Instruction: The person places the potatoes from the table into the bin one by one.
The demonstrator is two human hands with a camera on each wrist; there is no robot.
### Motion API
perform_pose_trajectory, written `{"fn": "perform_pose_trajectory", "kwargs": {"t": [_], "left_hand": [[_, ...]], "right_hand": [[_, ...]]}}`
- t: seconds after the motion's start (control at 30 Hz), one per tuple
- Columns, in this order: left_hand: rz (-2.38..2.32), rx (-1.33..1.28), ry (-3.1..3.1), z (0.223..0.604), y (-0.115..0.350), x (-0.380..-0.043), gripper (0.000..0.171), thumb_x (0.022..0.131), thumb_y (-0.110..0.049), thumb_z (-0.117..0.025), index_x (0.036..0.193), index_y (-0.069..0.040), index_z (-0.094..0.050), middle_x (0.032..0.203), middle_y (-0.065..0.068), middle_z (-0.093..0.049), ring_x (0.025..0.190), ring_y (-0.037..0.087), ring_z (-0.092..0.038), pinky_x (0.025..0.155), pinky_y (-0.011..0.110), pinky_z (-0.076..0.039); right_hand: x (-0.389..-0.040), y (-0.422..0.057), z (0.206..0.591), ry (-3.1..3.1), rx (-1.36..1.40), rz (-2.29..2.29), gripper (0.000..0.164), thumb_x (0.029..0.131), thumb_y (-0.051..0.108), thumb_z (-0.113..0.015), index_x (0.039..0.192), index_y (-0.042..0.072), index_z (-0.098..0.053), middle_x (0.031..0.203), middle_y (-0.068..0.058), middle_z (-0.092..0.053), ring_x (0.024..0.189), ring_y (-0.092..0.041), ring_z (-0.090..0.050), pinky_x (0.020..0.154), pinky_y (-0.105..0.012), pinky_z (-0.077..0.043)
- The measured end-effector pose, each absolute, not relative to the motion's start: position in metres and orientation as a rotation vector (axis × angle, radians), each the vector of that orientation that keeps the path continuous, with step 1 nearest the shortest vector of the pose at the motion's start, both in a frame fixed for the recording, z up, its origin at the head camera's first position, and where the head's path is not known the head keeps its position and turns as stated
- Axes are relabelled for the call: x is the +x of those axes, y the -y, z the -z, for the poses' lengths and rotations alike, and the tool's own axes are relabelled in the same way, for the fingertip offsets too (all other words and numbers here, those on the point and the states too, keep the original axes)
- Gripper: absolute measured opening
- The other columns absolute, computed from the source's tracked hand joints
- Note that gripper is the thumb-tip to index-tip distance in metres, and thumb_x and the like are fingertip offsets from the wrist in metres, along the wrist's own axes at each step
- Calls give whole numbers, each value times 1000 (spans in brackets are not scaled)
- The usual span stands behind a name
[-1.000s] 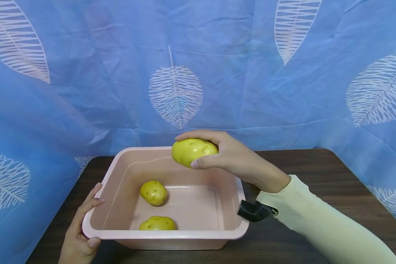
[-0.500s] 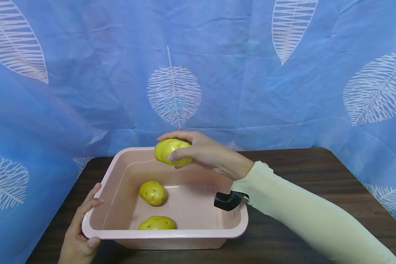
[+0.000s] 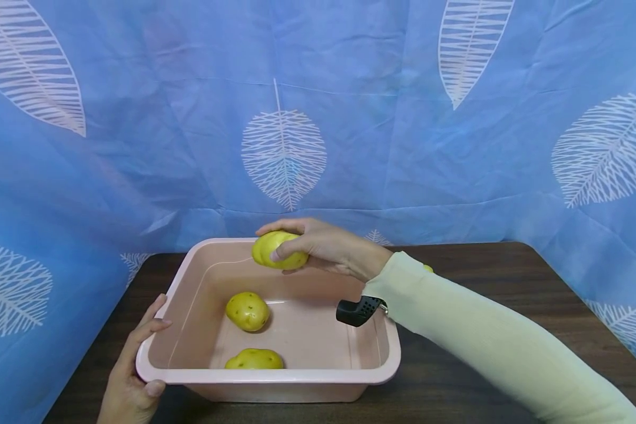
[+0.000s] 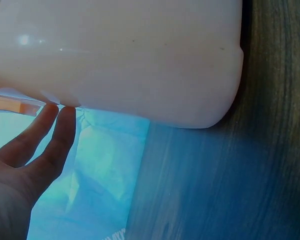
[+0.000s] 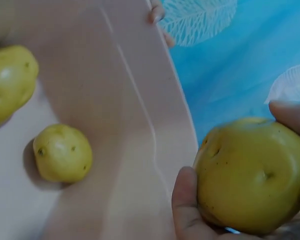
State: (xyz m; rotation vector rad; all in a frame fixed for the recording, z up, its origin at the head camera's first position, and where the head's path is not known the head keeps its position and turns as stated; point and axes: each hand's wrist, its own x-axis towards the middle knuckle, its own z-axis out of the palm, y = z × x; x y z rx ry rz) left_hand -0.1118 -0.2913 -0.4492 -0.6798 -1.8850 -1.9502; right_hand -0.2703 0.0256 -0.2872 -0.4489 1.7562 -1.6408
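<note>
My right hand [image 3: 323, 244] grips a yellow potato [image 3: 275, 250] above the back part of a pink plastic basin [image 3: 267, 377]. Thumb and fingers lie on opposite sides of this potato, as the right wrist view shows too. Inside the basin, one potato [image 3: 247, 311] rests on the floor toward the left. Another potato [image 3: 254, 358] lies nearer the front wall, partly hidden by the rim. With its fingers along the left rim and its thumb at the front corner, my left hand [image 3: 135, 368] holds the basin. The left wrist view has two fingertips against the basin's outer wall [image 4: 140, 65].
Under the basin is a dark wooden table [image 3: 482, 271]. A blue cloth [image 3: 191, 147] with white leaf prints hangs behind it. A small yellow thing [image 3: 428, 268] peeks out behind the right sleeve [image 3: 482, 324]. The black wrist camera [image 3: 357, 311] hangs over the basin's right side.
My right hand has carried the potato left over the basin, then slightly lower. The left hand and the two potatoes in the basin stay in place.
</note>
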Motion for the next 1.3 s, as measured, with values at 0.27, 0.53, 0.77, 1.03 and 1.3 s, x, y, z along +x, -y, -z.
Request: {"fn": "perform_pose_trajectory", "kwargs": {"t": [0.27,0.53,0.77,1.03,1.3], "left_hand": [[1957,-777,1818,454,292,-115,67,99,-19,-73,148,12,-38,175,16,-17,156,23,-26,113,16,-38],[1936,-774,1817,452,292,-115,67,98,-19,-74,147,12,-40,175,16,-19,156,23,-26,113,17,-37],[1939,-749,1836,453,292,-114,68,98,-18,-74,148,12,-39,175,15,-18,156,23,-25,112,16,-37],[1916,-734,1876,452,295,-115,68,98,-18,-74,148,10,-39,175,15,-17,155,22,-26,111,15,-38],[1950,-678,1905,450,293,-113,69,98,-20,-74,150,9,-38,176,12,-16,154,21,-27,111,14,-39]], "right_hand": [[-277,-26,298,-1763,-451,1612,63,89,1,-71,149,11,-54,138,-15,-55,110,-25,-60,98,-43,-57],[-277,-28,304,-1788,-435,1528,64,90,3,-71,151,12,-55,137,-14,-56,111,-25,-61,93,-37,-58],[-275,-27,309,-1820,-397,1424,62,91,7,-74,150,14,-57,131,-11,-60,107,-23,-61,94,-38,-59],[-276,-24,312,-1831,-330,1401,61,91,7,-74,150,13,-57,144,-11,-54,111,-25,-62,103,-48,-55],[-277,-26,312,-1852,-334,1402,58,93,6,-69,150,10,-56,155,-14,-50,123,-32,-62,103,-52,-55]]}}
